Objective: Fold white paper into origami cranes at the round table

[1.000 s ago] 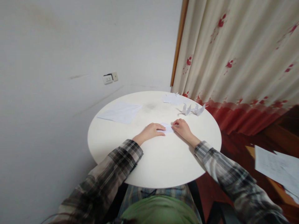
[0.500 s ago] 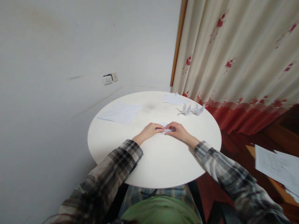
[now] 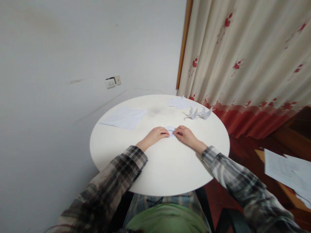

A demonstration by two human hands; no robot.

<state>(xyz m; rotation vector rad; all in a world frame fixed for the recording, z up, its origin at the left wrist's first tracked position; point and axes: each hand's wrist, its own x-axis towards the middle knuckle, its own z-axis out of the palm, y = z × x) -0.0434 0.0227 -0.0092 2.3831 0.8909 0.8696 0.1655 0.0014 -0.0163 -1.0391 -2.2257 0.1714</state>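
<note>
A small folded white paper point(image 3: 171, 131) lies on the round white table point(image 3: 167, 168), between my two hands. My left hand point(image 3: 157, 134) pinches its left side, fingertips pressed together on the edge. On the right side, my right hand point(image 3: 185, 133) has thumb and fingers closed on the paper's edge. Parts of the paper are hidden under the fingertips. Beyond my right hand stand two white paper cranes point(image 3: 204, 113), close together with wings raised.
Flat white paper sheets point(image 3: 125, 117) lie at the table's left. More paper point(image 3: 179, 102) is at the far edge, with a small folded piece on it. A wall socket point(image 3: 110, 83) is behind; a curtain point(image 3: 243, 64) hangs right. Written sheets point(image 3: 284, 168) rest on a wooden surface at lower right.
My fingers have drawn slightly apart along the paper, so more of its middle shows. The paper looks more opened out than before. The view has shifted a little.
</note>
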